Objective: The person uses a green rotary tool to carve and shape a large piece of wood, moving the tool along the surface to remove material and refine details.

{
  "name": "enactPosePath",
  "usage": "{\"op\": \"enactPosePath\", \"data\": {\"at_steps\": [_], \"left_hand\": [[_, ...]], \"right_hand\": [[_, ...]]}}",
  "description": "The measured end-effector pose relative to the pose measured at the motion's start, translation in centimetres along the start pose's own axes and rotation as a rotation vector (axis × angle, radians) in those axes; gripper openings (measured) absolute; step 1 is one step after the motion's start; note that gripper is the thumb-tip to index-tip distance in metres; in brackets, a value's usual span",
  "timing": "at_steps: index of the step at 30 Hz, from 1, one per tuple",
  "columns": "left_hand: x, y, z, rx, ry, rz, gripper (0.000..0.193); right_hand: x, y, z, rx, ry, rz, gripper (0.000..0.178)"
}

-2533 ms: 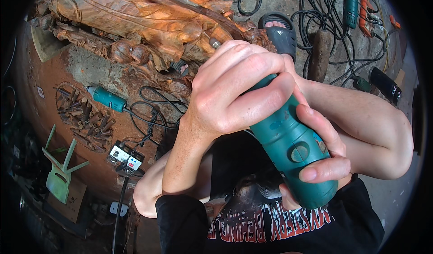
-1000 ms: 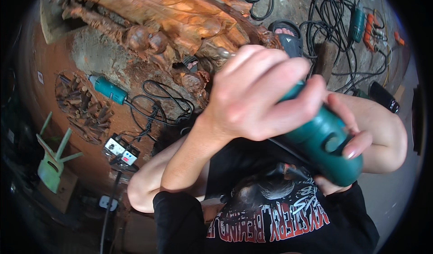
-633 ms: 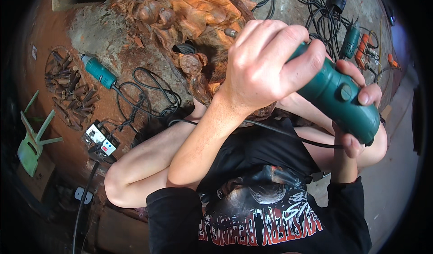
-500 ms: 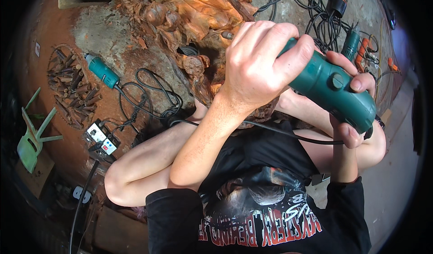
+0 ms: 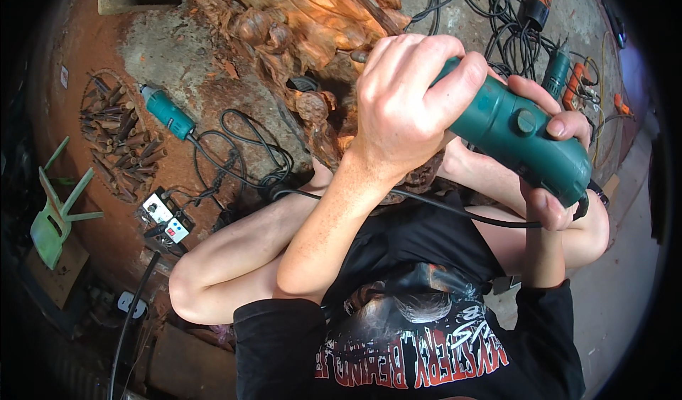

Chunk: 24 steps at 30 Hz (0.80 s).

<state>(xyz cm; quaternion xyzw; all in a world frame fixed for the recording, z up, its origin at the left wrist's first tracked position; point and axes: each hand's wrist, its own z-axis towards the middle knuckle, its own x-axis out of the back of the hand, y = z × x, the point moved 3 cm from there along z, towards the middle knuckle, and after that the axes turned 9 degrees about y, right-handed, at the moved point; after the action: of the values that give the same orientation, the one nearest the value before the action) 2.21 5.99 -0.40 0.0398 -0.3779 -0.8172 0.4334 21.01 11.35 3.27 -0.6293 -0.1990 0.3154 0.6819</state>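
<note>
With both hands I hold a dark green die grinder [image 5: 511,126], slanted from upper left to lower right above my lap. My left hand [image 5: 412,101] wraps round its front half. My right hand [image 5: 558,208] grips the rear end, the thumb below and fingers curled over the far side. Just past my left knuckles a small grey tip [image 5: 359,56] shows against a brown-orange wood carving [image 5: 305,20], full of knobs and hollows. Whether the tip touches the wood, I cannot tell. A black cord [image 5: 455,212] runs from the tool's rear across my lap.
On the left floor lie another green grinder [image 5: 169,112], a pile of brown sticklike pieces [image 5: 124,133], a white control box [image 5: 163,215] and a pale green chair [image 5: 53,219]. Tangled cables [image 5: 508,38], an orange-black tool [image 5: 540,2] and a green grinder [image 5: 556,72] lie far right.
The view has shifted a little, so the floor things sit slightly further right. Both hands keep their grip, and the grinder stays at nearly the same slant by the carving.
</note>
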Motion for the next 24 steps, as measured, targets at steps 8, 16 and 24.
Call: {"op": "enactPosePath", "data": {"at_steps": [8,16,24], "left_hand": [[0.1,0.1,0.1,0.003,-0.009,-0.017,0.03],[-0.3,0.2,-0.1,0.0,-0.032,-0.06,0.033],[-0.1,0.2,0.0,-0.024,-0.036,-0.058,0.033]], "right_hand": [[-0.7,-0.6,-0.1,0.001,0.073,0.058,0.061],[-0.5,-0.9,-0.3,0.034,0.073,0.03,0.055],[-1.0,-0.9,-0.8,0.022,0.139,0.053,0.055]]}}
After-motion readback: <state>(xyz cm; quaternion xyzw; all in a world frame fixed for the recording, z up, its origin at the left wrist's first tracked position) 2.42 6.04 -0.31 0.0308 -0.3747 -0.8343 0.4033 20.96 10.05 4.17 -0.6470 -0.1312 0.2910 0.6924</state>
